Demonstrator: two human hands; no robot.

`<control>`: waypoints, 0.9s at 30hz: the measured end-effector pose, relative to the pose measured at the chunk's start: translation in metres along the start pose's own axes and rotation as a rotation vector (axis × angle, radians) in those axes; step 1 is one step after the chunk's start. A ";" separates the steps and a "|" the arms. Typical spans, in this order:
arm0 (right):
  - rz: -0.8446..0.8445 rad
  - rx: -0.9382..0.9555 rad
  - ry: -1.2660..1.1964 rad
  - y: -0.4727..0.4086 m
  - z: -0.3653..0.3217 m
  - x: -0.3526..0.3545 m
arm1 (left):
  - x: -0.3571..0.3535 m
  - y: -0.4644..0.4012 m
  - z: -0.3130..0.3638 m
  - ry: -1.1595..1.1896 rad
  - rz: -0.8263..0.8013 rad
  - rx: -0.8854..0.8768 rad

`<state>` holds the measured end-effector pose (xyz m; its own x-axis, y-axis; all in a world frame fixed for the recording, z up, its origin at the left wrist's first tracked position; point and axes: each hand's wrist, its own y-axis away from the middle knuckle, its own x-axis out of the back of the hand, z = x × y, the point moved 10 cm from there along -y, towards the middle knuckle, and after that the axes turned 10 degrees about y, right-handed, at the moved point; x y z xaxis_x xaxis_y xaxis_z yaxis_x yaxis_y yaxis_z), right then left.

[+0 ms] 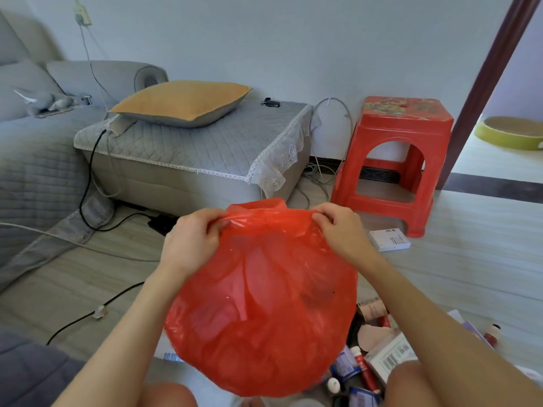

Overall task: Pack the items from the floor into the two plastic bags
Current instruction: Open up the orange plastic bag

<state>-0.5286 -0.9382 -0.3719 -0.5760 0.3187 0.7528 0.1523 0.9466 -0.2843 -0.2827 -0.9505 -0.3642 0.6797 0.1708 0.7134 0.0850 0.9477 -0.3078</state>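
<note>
Here we pinch the red bag's (261, 304) rim with both hands, left (191, 239) at nine o'clock, right (340, 230) at three, while the items (370, 359) lie at five o'clock, nearer our right.

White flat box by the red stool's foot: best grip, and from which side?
Grip the white box across its short width, by the two long edges, coming straight down from above. It lies flat on the floor, top face up and thin, so only the edges offer purchase. The red stool crowds its far side.
</note>
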 end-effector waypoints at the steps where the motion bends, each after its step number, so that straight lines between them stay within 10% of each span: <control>1: -0.018 -0.026 -0.014 -0.001 0.003 -0.002 | -0.003 0.000 0.000 -0.006 -0.012 0.003; 13: -0.105 0.013 -0.319 0.002 -0.017 -0.016 | -0.052 0.024 0.063 -0.207 -0.176 -0.409; 27: -0.347 0.073 0.058 0.020 0.013 -0.067 | -0.029 -0.004 -0.010 -0.033 -0.051 -0.027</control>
<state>-0.4970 -0.9414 -0.4355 -0.5367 -0.0171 0.8436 -0.1037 0.9935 -0.0458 -0.2960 -0.9620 -0.3901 0.6494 0.1314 0.7490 0.1389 0.9479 -0.2867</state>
